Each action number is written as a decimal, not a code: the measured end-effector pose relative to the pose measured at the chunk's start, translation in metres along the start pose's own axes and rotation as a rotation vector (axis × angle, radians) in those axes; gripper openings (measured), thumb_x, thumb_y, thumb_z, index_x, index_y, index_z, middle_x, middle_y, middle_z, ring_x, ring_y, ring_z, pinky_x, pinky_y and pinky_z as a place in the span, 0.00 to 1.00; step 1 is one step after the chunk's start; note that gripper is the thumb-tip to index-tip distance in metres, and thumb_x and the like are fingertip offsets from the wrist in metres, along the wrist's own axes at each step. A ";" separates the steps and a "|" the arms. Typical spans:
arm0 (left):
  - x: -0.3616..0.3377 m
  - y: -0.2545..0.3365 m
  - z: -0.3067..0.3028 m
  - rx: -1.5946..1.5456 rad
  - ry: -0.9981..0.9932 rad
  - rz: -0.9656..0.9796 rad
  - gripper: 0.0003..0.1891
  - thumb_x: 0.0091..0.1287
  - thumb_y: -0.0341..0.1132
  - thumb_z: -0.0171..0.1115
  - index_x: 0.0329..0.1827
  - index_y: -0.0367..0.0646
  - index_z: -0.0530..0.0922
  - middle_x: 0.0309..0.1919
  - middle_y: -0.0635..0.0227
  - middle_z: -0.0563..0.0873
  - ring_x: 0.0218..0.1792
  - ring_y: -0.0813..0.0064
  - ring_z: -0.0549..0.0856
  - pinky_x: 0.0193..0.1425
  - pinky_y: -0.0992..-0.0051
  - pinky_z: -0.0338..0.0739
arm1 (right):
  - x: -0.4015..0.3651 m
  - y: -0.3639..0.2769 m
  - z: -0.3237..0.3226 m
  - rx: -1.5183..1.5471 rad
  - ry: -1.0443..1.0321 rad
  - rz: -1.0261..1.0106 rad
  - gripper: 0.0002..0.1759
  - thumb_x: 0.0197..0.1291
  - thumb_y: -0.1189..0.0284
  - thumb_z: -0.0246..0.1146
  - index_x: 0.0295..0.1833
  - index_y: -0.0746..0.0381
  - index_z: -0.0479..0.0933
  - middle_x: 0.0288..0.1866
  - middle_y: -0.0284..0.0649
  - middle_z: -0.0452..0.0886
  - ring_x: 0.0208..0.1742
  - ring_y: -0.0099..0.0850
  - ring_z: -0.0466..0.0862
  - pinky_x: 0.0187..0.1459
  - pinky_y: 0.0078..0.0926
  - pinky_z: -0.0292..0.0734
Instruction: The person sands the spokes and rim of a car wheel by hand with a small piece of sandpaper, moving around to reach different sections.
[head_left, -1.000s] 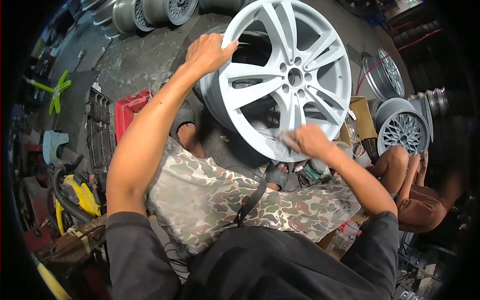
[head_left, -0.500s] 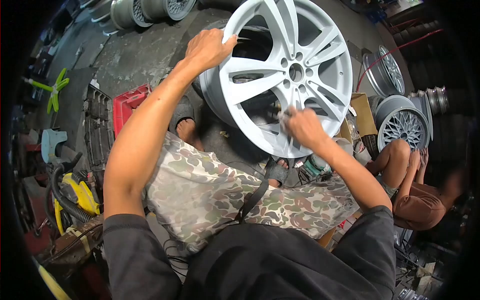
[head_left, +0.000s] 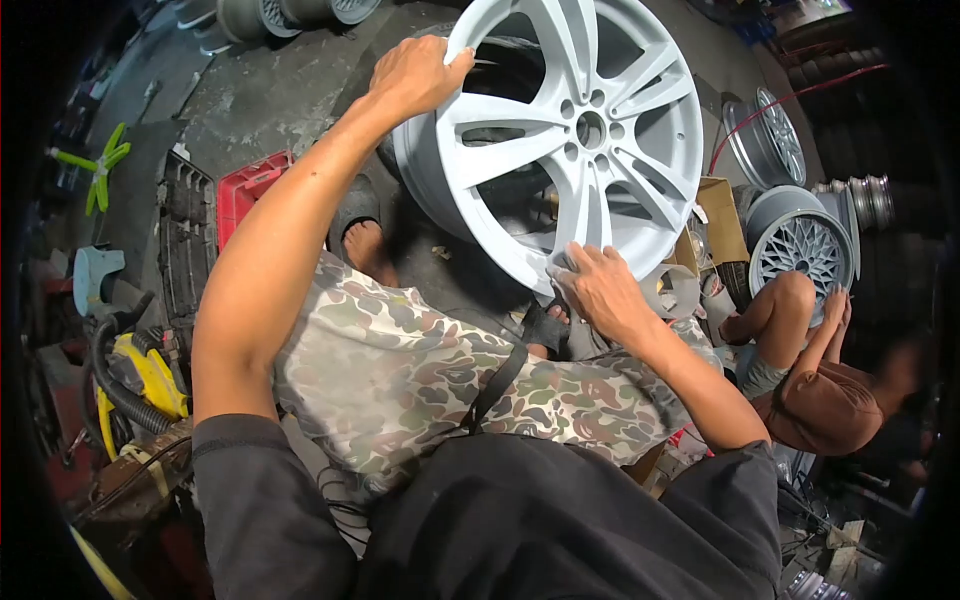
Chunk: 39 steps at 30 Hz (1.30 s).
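A light grey alloy wheel rim (head_left: 515, 168) with paired spokes stands tilted before me. My left hand (head_left: 412, 78) grips its upper left edge, fingers wrapped over the lip. At the rim's lower edge is my right hand (head_left: 598, 290), its fingers bent over the lip and pressed together. A small greyish piece (head_left: 556, 268) seems to be under those fingertips, but it is too small to name. Dark marks show on the rim's lower edge beside it.
A co-worker in a brown shirt (head_left: 822, 412) crouches at the right, hands at a mesh-spoked wheel (head_left: 803, 250). A cardboard box (head_left: 722, 218) stands behind my rim. To the left are a red crate (head_left: 236, 200), a black grille (head_left: 185, 235) and a yellow tool (head_left: 150, 375).
My right hand has moved down from the lower spokes to the rim's bottom edge. My left hand keeps its hold on the upper left edge. The view has shifted slightly.
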<state>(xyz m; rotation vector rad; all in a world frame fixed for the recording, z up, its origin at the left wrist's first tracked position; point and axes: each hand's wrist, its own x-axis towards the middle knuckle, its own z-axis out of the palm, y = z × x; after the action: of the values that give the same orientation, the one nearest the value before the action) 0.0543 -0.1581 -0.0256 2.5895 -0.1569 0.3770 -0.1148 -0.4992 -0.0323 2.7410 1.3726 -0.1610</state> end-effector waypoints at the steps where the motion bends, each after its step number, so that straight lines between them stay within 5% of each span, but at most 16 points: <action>1: 0.000 0.000 0.000 -0.019 0.018 -0.002 0.32 0.76 0.57 0.56 0.42 0.29 0.88 0.28 0.42 0.88 0.33 0.45 0.91 0.44 0.50 0.82 | 0.011 0.004 0.005 -0.031 -0.012 0.019 0.09 0.68 0.69 0.61 0.44 0.60 0.86 0.50 0.43 0.77 0.53 0.39 0.81 0.52 0.40 0.73; 14: -0.001 0.002 -0.007 -0.030 0.000 -0.016 0.31 0.76 0.57 0.55 0.43 0.31 0.89 0.32 0.43 0.90 0.37 0.44 0.92 0.47 0.49 0.83 | 0.029 0.010 0.021 -0.183 0.005 0.079 0.11 0.66 0.67 0.61 0.47 0.57 0.86 0.51 0.40 0.77 0.55 0.37 0.79 0.52 0.38 0.72; 18: 0.001 0.005 -0.006 -0.029 -0.019 -0.052 0.32 0.76 0.58 0.56 0.44 0.31 0.89 0.33 0.41 0.90 0.39 0.43 0.91 0.48 0.49 0.82 | 0.001 0.018 0.007 -0.044 0.006 -0.037 0.10 0.70 0.64 0.61 0.45 0.53 0.87 0.49 0.39 0.77 0.56 0.37 0.80 0.49 0.40 0.74; 24: -0.003 0.009 -0.014 -0.039 -0.034 -0.049 0.31 0.76 0.57 0.56 0.42 0.31 0.89 0.33 0.41 0.90 0.38 0.43 0.91 0.48 0.48 0.82 | 0.055 0.071 0.012 -0.149 0.115 0.131 0.15 0.68 0.65 0.65 0.58 0.52 0.86 0.48 0.44 0.80 0.50 0.43 0.82 0.48 0.42 0.76; 26: -0.003 0.009 -0.015 -0.058 -0.049 -0.052 0.31 0.76 0.57 0.56 0.42 0.31 0.88 0.32 0.41 0.90 0.38 0.42 0.91 0.48 0.48 0.82 | 0.030 0.052 0.015 0.072 -0.002 0.044 0.15 0.68 0.65 0.66 0.57 0.54 0.87 0.47 0.44 0.80 0.49 0.44 0.83 0.50 0.43 0.77; 31: 0.000 0.009 -0.010 -0.048 -0.050 -0.051 0.31 0.76 0.58 0.56 0.43 0.31 0.88 0.34 0.41 0.89 0.41 0.40 0.90 0.50 0.48 0.81 | 0.011 0.073 0.014 0.056 0.164 -0.090 0.18 0.66 0.67 0.68 0.60 0.54 0.86 0.43 0.43 0.78 0.47 0.43 0.83 0.49 0.39 0.81; 35: 0.000 0.007 -0.013 -0.034 0.005 -0.036 0.31 0.75 0.58 0.56 0.43 0.31 0.88 0.34 0.40 0.89 0.43 0.39 0.90 0.51 0.48 0.81 | 0.041 0.083 0.005 -0.132 0.186 0.104 0.18 0.65 0.68 0.69 0.60 0.54 0.86 0.44 0.43 0.81 0.47 0.44 0.83 0.50 0.41 0.81; 37: -0.001 0.008 -0.013 -0.032 -0.050 -0.057 0.32 0.75 0.58 0.56 0.44 0.30 0.88 0.34 0.40 0.89 0.42 0.40 0.90 0.50 0.49 0.81 | 0.006 0.051 0.011 0.207 0.105 -0.152 0.13 0.67 0.66 0.66 0.50 0.61 0.86 0.45 0.42 0.79 0.51 0.42 0.83 0.51 0.43 0.82; 39: -0.001 0.008 -0.011 -0.037 -0.047 -0.068 0.32 0.76 0.58 0.56 0.44 0.31 0.88 0.34 0.40 0.89 0.41 0.41 0.90 0.50 0.49 0.81 | -0.010 0.043 0.008 0.132 0.152 -0.232 0.12 0.68 0.65 0.66 0.51 0.59 0.87 0.46 0.42 0.80 0.50 0.43 0.83 0.51 0.43 0.82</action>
<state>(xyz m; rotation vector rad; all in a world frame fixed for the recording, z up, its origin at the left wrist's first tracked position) 0.0496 -0.1598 -0.0132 2.5611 -0.0916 0.2864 -0.0867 -0.5338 -0.0386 2.7399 1.7809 -0.0578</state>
